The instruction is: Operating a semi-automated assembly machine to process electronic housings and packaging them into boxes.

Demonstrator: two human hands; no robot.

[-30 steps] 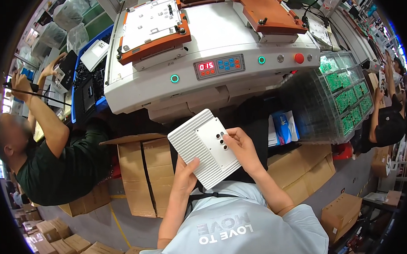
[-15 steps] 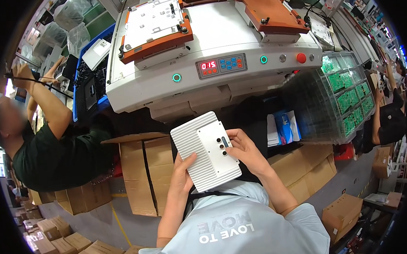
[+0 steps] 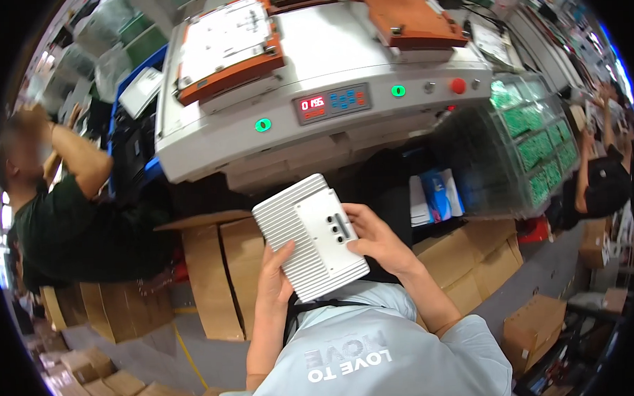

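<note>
A white ribbed metal housing [image 3: 308, 244] is held tilted in front of my body, between both hands. It has a flat raised panel with several dark round ports and a slot near its right edge. My left hand [image 3: 273, 273] grips the lower left side, thumb lying over the ribs. At the right edge, my right hand [image 3: 374, 239] holds it with the thumb close to the ports and the fingers wrapped behind. The underside of the housing is hidden, as are most of the fingers beneath it.
Ahead stands a white machine [image 3: 224, 145] with lit buttons, a red knob [image 3: 457, 86] and orange fixtures [image 3: 412, 20]. Clear trays of green circuit boards [image 3: 531, 131] are at right. Opened cardboard boxes [image 3: 205, 286] flank me. A co-worker [image 3: 87, 227] sits at left beside a blue bin [image 3: 152, 165].
The view has shifted slightly, so the machine sits a little further left and higher. Both hands keep their hold on the housing, which is turned almost the same way. The machine's display reading differs.
</note>
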